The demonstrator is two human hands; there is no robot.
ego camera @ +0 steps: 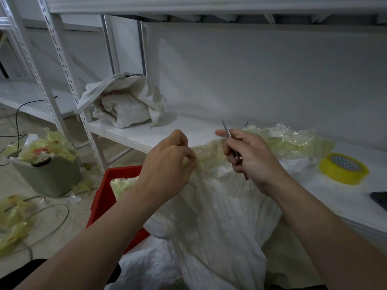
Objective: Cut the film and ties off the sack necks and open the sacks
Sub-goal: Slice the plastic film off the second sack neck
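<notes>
**Two hands at the film-wrapped neck of a white sack**

Head view: both bare hands work at the gathered neck of a crumpled white woven sack [219, 216], which hangs from the front edge of a white metal shelf [129, 132] down towards the person. The left hand [167, 164] has its fingers curled in and pinches the pale yellow, clear plastic film [209, 151] bunched round the neck. The right hand [249, 155] is closed round a slender metal tool [227, 132] whose tip points up and away; it is too thin to tell whether it is scissors or a blade. The tool is just beside the film, and the right hand hides its middle.

Behind the right hand a loose heap of the same yellowish film [293, 141] lies on the shelf, and it hides the far side of the neck. Near it to the right lies a flat roll of yellow tape [344, 168], and a dark object [379, 199] is cut off by the frame edge. Further back on the shelf stands a second white sack with its mouth open [123, 101].

Below the left forearm is a red plastic crate [104, 195] holding film scraps. On the floor to the left are a grey-green bin [52, 176] stuffed with film and a black cable [21, 114].
</notes>
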